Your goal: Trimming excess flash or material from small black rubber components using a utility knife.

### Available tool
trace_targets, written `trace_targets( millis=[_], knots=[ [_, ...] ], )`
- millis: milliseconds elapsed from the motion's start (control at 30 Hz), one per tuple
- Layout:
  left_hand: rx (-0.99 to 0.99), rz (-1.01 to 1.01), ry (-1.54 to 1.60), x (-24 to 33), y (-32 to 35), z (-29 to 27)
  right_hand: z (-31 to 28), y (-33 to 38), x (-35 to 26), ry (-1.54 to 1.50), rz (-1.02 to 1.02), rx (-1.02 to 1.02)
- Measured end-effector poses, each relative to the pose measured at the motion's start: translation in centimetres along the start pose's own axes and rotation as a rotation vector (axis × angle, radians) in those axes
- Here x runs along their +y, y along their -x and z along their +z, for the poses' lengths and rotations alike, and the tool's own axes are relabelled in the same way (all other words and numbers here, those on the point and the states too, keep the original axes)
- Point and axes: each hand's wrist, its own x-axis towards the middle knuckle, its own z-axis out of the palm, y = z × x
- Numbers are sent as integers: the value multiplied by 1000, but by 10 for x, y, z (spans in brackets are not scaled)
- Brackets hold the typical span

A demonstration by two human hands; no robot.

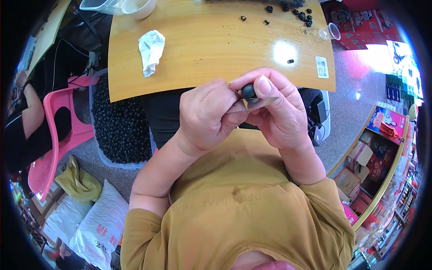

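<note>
In front of my chest, above the table's near edge, both hands work close together. My left hand point(208, 118) is closed around a small knife point(257, 105), its handle hidden in the fist and its thin metal blade pointing right. My right hand point(281, 110) pinches a smooth, black, round fruit or nut point(248, 91) between thumb and fingers, just above the blade. Its kind is unclear. The right thumb lies near the blade's tip. Whether the edge cuts into the ball cannot be made out.
Beyond my hands is a wooden table point(202, 54) with a crumpled white cloth point(151, 50), several dark pieces point(302, 17) and a clear plastic cup point(330, 32). A plastic tub of black balls point(119, 121) stands below left, near a pink chair point(56, 130) and a seated person. White sacks point(101, 225) lie lower left; shelves point(373, 166) stand right.
</note>
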Motion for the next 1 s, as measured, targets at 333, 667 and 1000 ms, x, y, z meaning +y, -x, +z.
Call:
trace_targets(
  millis=[333, 667, 1000],
  knots=[
    [46, -55, 87, 2, -3, -1, 5, -1, -4, 2, 10, 18],
    [91, -24, 129, 0, -2, 1, 5, 0, -5, -4, -21, 37],
    [42, -59, 110, 3, -3, -1, 5, 2, -3, -18, -29, 36]
  ],
)
